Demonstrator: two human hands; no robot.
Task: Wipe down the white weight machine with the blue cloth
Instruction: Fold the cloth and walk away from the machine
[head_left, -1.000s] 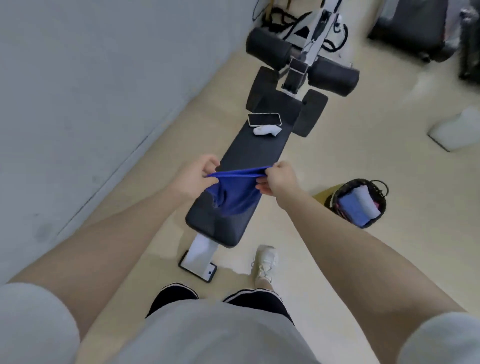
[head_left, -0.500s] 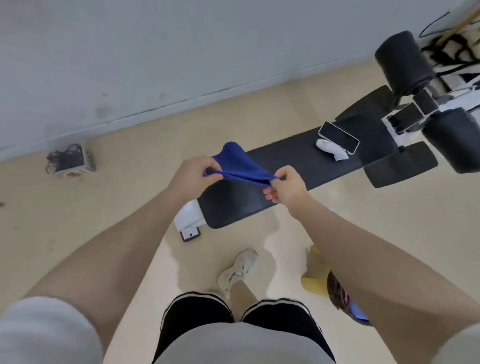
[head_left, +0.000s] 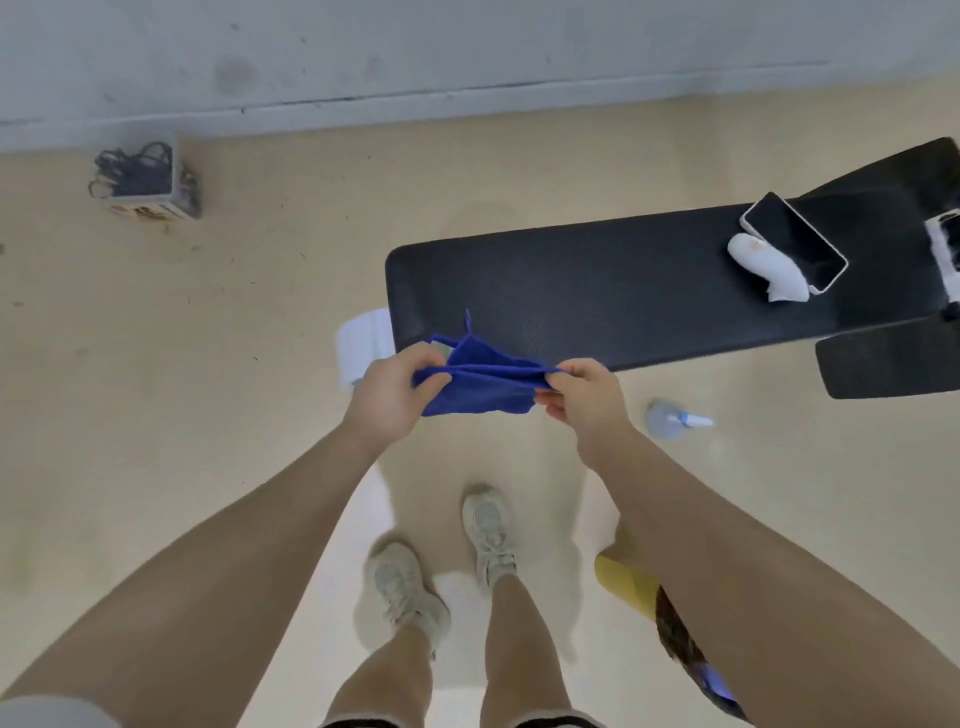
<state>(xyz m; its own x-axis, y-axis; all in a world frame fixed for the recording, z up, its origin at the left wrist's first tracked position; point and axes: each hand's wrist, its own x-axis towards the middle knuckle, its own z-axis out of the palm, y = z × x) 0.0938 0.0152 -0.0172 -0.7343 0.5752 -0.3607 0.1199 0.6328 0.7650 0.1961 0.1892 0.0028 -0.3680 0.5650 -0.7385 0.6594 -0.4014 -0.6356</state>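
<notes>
A blue cloth (head_left: 480, 384) is stretched between both hands in front of me, folded along its top edge. My left hand (head_left: 397, 387) grips its left end and my right hand (head_left: 576, 392) pinches its right end. Just beyond the cloth lies the weight machine's black padded bench (head_left: 597, 291), running to the right. Its white frame shows only as a foot (head_left: 363, 345) at the bench's left end and a sliver (head_left: 943, 249) at the right edge; the rest is out of view.
A phone (head_left: 792, 241) and a white object (head_left: 766, 265) lie on the bench's right part. A spray bottle (head_left: 672, 418) stands on the floor under the bench edge. A box of cables (head_left: 145, 182) sits by the wall. A basket (head_left: 685, 654) is behind my right arm.
My view has swung left and down, so the bench now runs sideways. The cloth, hanging open a second ago, is now folded flat and pulled taut between both hands.
</notes>
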